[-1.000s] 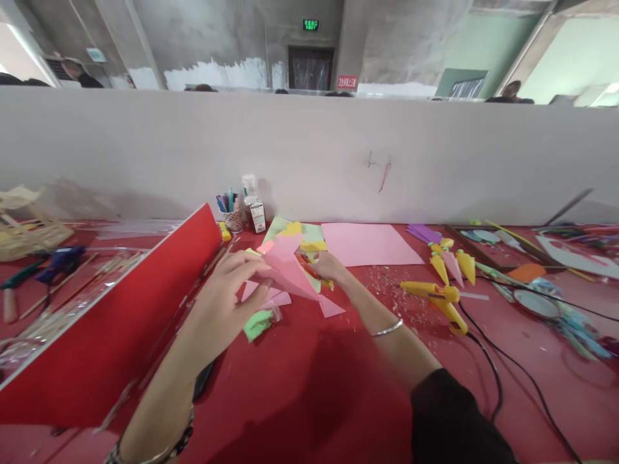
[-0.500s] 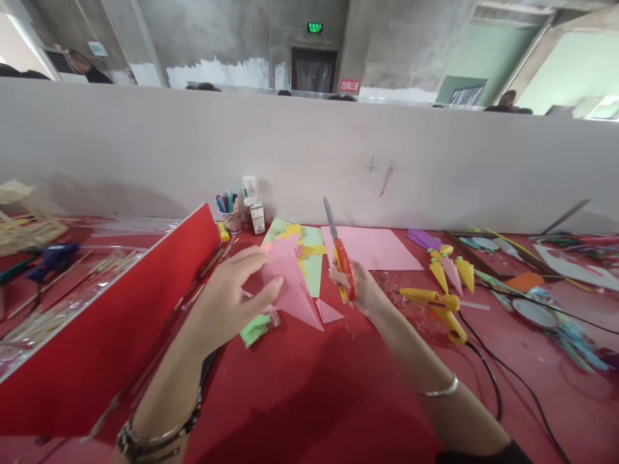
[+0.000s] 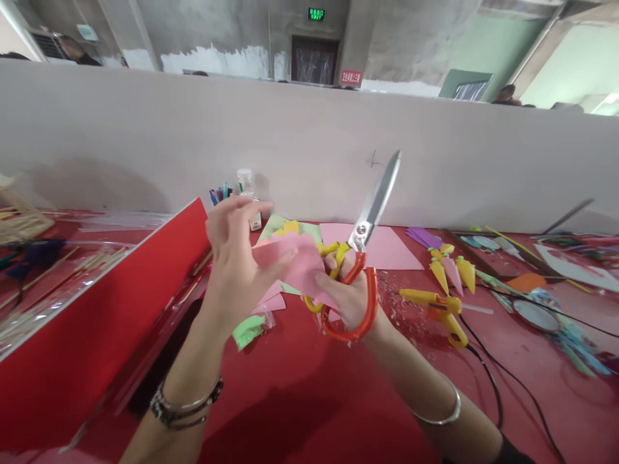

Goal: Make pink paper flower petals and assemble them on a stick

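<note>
In my right hand (image 3: 355, 293) are large scissors (image 3: 380, 200) with one red and one yellow handle. Their blades are together and point up to the right. The thumb of that hand also presses on the lower right of a pink paper piece (image 3: 302, 264). My left hand (image 3: 236, 258) is at the paper's left side, fingers spread and curved, its blurred thumb in front of the paper. Whether that thumb touches the paper is unclear. Below lie more pink paper pieces (image 3: 271, 299) and a crumpled green scrap (image 3: 249, 330) on the red table (image 3: 300, 399).
Pink sheets (image 3: 394, 248) and a light green sheet (image 3: 309, 230) lie near the white partition (image 3: 169, 142). To the right are a yellow glue gun (image 3: 435, 301) with a black cord and small yellow paper cones (image 3: 465, 274). A red board (image 3: 120, 309) rises at the left.
The scissors have swung from tilting left to pointing up right. My right hand has come to the pink paper and pinches it. The left hand has risen and its fingers have spread.
</note>
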Motion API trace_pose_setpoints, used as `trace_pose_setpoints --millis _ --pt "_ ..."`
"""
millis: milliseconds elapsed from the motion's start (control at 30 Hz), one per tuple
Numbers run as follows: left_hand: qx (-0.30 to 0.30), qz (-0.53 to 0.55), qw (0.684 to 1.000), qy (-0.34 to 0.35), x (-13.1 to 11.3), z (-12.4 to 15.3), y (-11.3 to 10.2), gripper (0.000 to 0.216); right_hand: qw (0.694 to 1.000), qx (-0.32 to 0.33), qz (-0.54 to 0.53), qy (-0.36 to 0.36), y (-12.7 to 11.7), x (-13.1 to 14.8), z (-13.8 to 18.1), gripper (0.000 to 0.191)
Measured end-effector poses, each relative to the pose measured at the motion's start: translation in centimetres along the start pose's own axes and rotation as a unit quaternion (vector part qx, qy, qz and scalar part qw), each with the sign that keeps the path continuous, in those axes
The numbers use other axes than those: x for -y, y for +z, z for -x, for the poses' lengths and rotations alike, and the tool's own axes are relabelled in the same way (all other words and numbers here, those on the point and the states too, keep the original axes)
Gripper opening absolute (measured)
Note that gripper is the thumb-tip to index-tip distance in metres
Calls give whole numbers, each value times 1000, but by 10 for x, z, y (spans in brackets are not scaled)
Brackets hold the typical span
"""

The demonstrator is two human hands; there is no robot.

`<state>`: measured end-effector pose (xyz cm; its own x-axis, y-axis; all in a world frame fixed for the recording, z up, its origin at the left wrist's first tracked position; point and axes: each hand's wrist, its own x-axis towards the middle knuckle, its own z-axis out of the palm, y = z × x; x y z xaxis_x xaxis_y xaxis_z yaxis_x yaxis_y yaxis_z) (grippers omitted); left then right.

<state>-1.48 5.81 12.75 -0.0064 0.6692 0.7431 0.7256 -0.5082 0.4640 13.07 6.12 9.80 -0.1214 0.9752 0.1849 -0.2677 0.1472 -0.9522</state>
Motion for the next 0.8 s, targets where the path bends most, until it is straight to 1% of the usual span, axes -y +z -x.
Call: trace_pose_setpoints --millis 33,67,100,133,167,200,233,267,300,367,467,500,533,567,600,633,733,767,800 --pt "-38 1 999 -22 2 1 3 47 1000 -17 -5 -12 1 1 -2 30" --pt "-64 14 997 -48 4 2 6 52 999 -30 -10 -23 1 2 -3 30" --pt "-69 41 994 -80 7 2 10 52 999 -38 -14 -34 1 3 -4 30" --pt "-49 86 988 -118 9 3 14 51 998 -43 -17 -45 0 3 -6 29" --pt "9 147 977 -156 11 3 18 46 997 -46 -17 -54 -1 3 -7 29" --pt "104 216 951 -194 12 3 22 39 997 -48 -12 -61 -3 2 -8 29" --pt "193 279 914 -224 13 3 27 33 997 -49 -5 -64 -4 2 -10 28" --pt "237 329 878 -256 12 3 31 30 997 -50 1 -64 -5 1 -11 28" --pt "243 374 848 -287 12 3 35 28 997 -49 3 -61 -6 -1 -12 28" --pt "186 464 793 -348 10 4 42 30 997 -50 -2 -52 -7 -4 -13 28" --pt "101 590 682 -420 8 3 50 26 997 -67 -4 -41 -9 -8 -16 28" --pt "78 611 655 -437 8 3 51 23 996 -76 3 -41 -10 -9 -16 28" --pt "60 619 641 -451 8 3 51 22 995 -84 15 -46 -11 -9 -17 28" --pt "57 615 640 -457 8 3 51 21 994 -90 28 -54 -12 -9 -17 27" --pt "78 606 649 -453 7 3 50 22 993 -96 42 -63 -12 -9 -18 27" --pt "122 589 668 -438 6 4 49 22 991 -97 54 -71 -12 -8 -18 26" --pt "285 486 749 -349 2 10 45 20 991 -88 65 -76 -10 -4 -16 26" --pt "321 439 777 -318 -1 12 44 22 992 -83 62 -71 -9 -3 -16 26" --pt "344 394 801 -292 -3 13 43 27 993 -79 60 -66 -8 -2 -15 26"
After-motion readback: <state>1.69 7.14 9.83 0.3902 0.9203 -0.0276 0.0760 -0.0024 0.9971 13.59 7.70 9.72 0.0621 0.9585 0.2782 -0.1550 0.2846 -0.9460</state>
